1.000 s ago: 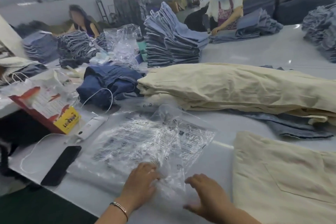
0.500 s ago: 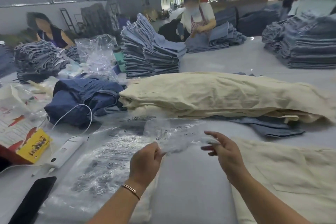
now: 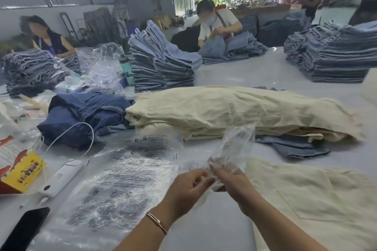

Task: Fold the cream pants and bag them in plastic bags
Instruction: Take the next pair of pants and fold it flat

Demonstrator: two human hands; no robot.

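Observation:
A clear printed plastic bag (image 3: 232, 146) is lifted off the table, crumpled and upright. My left hand (image 3: 189, 188) and my right hand (image 3: 230, 179) meet at its lower edge, and both pinch the film. Folded cream pants (image 3: 318, 201) lie flat at the near right, just beside my right forearm. A long pile of cream pants (image 3: 234, 108) stretches across the middle of the table behind the bag. A stack of flat plastic bags (image 3: 122, 185) lies to the left of my hands.
Dark blue jeans (image 3: 85, 114) are heaped at left. A white power bank (image 3: 61, 179) with cable, a black phone (image 3: 26, 228) and a red and yellow box (image 3: 22, 171) sit near left. Stacks of denim (image 3: 163, 63) and two seated people stand beyond.
I picked one bag off the flat stack and raised it. My hands came together from apart and now work at the bag's edge. My view tilted upward.

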